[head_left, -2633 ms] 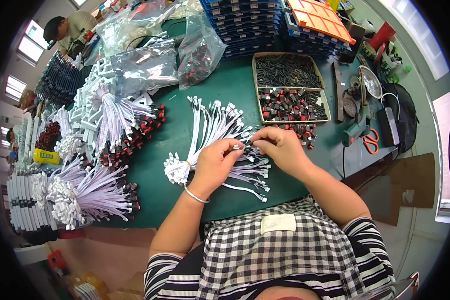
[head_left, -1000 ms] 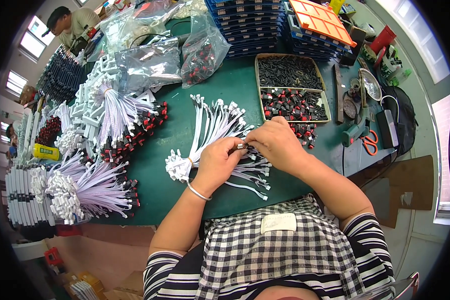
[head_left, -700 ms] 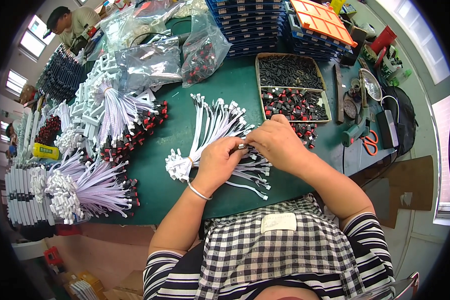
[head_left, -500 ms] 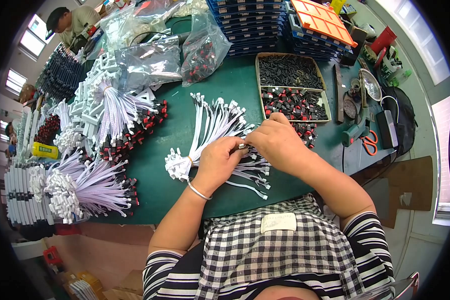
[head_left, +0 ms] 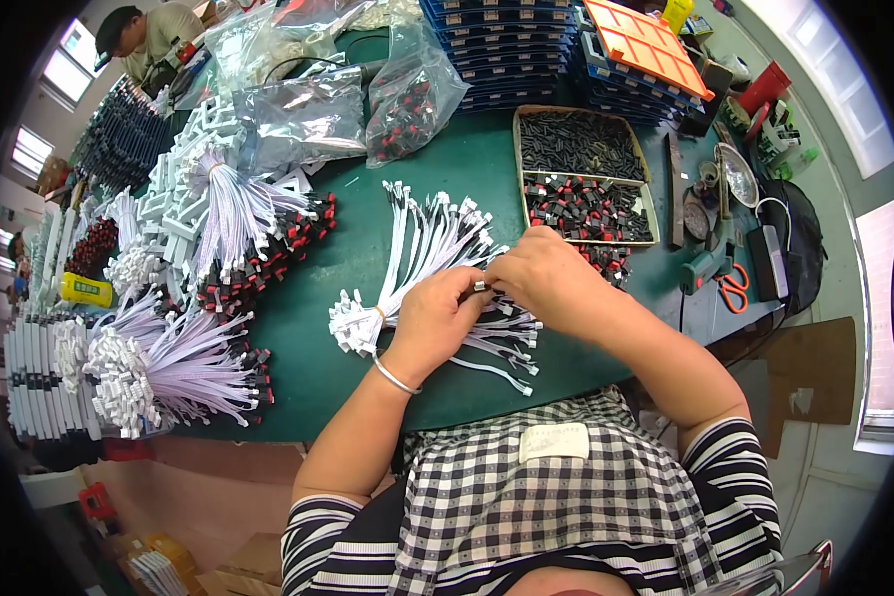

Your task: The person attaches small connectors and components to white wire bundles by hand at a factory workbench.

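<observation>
A bundle of white cables (head_left: 415, 260) with small white plugs lies fanned out on the green table, tied by a tan band near its left end. Over its right side my left hand (head_left: 435, 313) pinches a small white-and-dark cable connector (head_left: 481, 286) between thumb and forefinger. My right hand (head_left: 546, 280) is closed against the same spot, fingertips meeting the left thumb; what it grips is hidden by its own fingers. Loose black-and-red connector housings (head_left: 606, 262) lie just beyond my right wrist.
A divided box (head_left: 654, 214) holds black sleeves and red-black housings. Finished-looking cable bundles (head_left: 184, 372) crowd the left. Plastic bags (head_left: 303, 119) and stacked blue trays (head_left: 502, 60) stand behind. At right are orange-handled scissors (head_left: 733, 288) and a green glue gun (head_left: 705, 266). A person (head_left: 154, 45) sits far left.
Both hands stay nearly in place at the connector, with only slight finger movement. The whole view has shifted a little.
</observation>
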Motion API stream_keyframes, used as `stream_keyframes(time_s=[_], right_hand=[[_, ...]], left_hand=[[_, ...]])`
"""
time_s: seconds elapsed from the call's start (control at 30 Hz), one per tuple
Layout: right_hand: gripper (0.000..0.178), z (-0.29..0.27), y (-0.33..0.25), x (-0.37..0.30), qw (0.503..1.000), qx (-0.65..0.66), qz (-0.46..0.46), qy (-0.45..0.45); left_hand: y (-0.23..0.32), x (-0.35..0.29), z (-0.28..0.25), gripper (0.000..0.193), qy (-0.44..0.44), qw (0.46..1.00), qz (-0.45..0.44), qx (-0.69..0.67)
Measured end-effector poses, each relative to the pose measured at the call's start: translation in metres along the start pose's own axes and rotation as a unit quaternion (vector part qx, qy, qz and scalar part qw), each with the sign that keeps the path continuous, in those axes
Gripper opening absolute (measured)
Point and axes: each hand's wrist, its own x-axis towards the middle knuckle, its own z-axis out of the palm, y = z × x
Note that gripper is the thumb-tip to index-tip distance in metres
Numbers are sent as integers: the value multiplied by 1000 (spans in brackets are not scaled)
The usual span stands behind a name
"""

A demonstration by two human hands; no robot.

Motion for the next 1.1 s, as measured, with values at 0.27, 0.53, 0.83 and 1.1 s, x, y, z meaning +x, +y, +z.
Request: stream_keyframes(time_s=[0.27,0.53,0.83,1.1], right_hand=[[8,15,6,1,997,39,-17,67],[14,7,7,-6,994,76,45,59],[16,7,4,-17,995,63,62,53],[14,13,-1,-13,995,38,49,78]], left_hand=[[-5,-2,2,33,18,995,-33,-88],[4,-1,-5,25,-12,994,-77,-81],[-2,-2,-5,22,-18,992,-57,-109],[-3,-2,-2,21,6,989,-46,-142]])
